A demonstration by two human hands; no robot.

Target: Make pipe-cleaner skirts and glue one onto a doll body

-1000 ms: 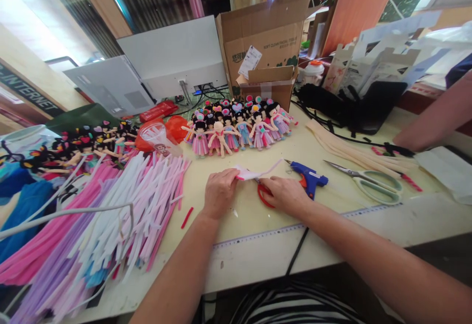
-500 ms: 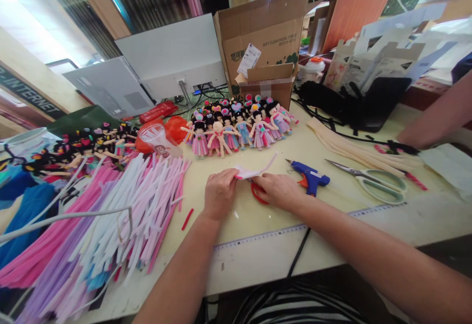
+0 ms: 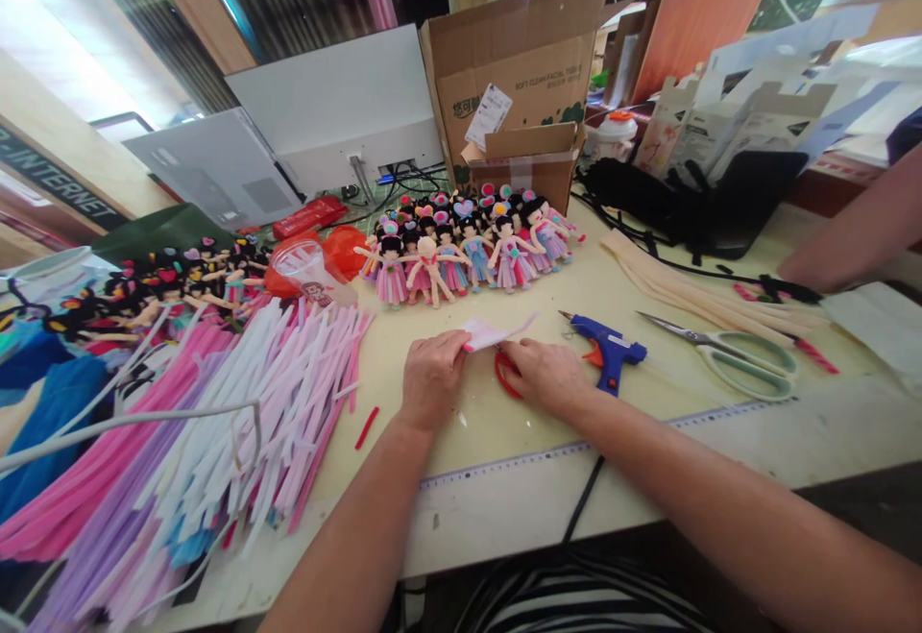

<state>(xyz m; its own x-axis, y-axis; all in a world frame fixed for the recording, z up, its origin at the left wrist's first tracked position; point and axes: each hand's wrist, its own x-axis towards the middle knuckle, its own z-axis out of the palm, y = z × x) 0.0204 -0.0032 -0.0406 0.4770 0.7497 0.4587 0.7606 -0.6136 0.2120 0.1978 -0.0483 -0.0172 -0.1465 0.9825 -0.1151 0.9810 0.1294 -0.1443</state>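
Observation:
My left hand (image 3: 432,378) is closed, its thumb and fingers pinching a pale pink and white fuzzy piece (image 3: 484,333) with a bright pink edge. One thin strip of it sticks out to the right. My right hand (image 3: 551,376) is closed on red-handled scissors (image 3: 506,377); a red loop shows below its fingers, and the blades are mostly hidden. To the right of that hand lies a blue glue gun (image 3: 612,350). Beyond my hands stands a group of small chenille dolls (image 3: 461,249), among them a bare beige figure (image 3: 430,270) without hair or dress.
Bundles of chenille stems (image 3: 237,412) cover the left side. Larger scissors (image 3: 741,354) and beige stems (image 3: 691,282) lie at right. A ruler (image 3: 504,465) runs along the front edge, near a short red stem (image 3: 367,427). A cardboard box (image 3: 504,57) stands behind.
The strip on the pale pink piece has dipped slightly, and the piece is tilted a little differently. Both hands stay nearly in place, still holding the same things.

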